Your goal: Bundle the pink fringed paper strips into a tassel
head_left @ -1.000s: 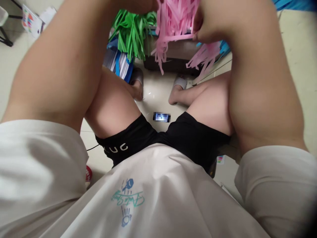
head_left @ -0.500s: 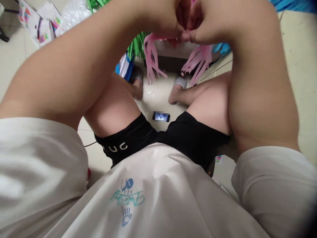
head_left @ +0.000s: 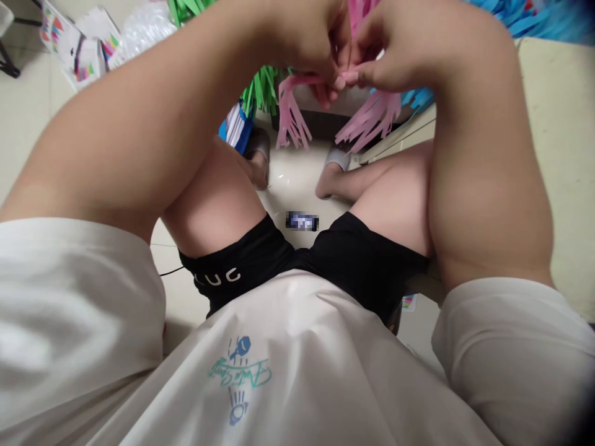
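A pink paper tassel [head_left: 369, 118] with fringed strips is held between my two hands at the top centre. My left hand [head_left: 318, 46] has its fingers closed on the tassel's narrow middle, some of them curled out of sight. Close against it, my right hand [head_left: 395, 49] pinches the same part between thumb and finger. One fringed end dangles below each hand, and more pink paper shows upward between them.
Green paper fringe [head_left: 260, 93] lies left of the hands, blue fringe [head_left: 534, 18] at the top right. Clear plastic wrap [head_left: 144, 31] and printed packets [head_left: 88, 59] are on the floor, upper left. A pale tabletop [head_left: 553, 124] is at right; a phone [head_left: 302, 221] lies between my legs.
My hands have shifted slightly, and the fingertips at the pinch show more clearly. More pink paper now shows above between them. The dangling ends have swung a little.
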Tool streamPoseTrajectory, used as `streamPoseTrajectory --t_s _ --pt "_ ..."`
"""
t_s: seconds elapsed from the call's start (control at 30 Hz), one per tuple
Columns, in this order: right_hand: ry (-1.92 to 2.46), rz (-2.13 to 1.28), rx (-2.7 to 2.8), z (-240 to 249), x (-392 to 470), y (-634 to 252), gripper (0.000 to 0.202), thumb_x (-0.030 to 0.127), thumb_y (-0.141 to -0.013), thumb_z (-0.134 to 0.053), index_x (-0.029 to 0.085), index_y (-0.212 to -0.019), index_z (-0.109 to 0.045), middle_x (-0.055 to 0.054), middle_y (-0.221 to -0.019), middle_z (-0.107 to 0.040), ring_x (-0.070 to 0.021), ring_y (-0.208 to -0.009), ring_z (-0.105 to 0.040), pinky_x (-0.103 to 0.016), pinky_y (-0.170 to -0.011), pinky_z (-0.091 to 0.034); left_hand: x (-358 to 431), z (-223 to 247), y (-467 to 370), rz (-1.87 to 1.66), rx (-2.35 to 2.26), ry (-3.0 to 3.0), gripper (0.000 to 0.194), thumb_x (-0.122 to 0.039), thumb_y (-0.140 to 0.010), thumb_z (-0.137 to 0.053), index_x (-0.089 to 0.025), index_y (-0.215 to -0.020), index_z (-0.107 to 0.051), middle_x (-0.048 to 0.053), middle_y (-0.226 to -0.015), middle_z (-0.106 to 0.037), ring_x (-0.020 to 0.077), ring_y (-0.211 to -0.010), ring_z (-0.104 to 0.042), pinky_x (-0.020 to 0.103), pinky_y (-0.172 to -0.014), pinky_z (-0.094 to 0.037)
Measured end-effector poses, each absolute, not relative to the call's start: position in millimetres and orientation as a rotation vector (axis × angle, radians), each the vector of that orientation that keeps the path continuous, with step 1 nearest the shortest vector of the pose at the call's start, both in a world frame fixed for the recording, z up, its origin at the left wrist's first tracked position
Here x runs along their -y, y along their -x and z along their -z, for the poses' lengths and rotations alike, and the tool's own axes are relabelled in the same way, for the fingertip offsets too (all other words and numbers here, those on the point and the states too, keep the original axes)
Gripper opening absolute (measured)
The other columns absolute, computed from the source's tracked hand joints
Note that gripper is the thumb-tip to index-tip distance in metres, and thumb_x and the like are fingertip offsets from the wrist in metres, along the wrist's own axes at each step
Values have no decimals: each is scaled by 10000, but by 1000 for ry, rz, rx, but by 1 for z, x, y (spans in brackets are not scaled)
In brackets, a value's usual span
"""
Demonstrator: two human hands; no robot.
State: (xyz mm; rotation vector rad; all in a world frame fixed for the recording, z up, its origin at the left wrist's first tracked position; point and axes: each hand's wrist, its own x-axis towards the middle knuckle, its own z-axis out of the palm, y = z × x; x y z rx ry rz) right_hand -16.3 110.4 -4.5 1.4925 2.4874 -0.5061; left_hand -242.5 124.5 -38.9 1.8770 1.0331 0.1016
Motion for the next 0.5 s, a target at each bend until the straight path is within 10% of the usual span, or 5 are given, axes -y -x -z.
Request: streamPoseTrajectory --t_s 0.17,0.5 --pt "-1476 484 -2474 -10 -98 21 429 481 -1200 -767 169 -1469 -887 44 -852 -560 23 -839 -364 -194 -875 -254 -126 42 247 -157 -910 -1873 924 -828 -711 -1062 -95 -1247 -891 151 -1154 -866 285 -1179 -743 648 -1281 -611" --pt "-1621 439 -2415 -7 -111 9 491 554 -1158 -778 144 -1407 -882 76 -867 -578 44 -848 -379 -202 -877 -245 -136 34 259 -72 -1008 -1945 876 -773 -902 -1028 -33 -1349 -883 122 -1100 -839 300 -1314 -658 659 -1541 -379"
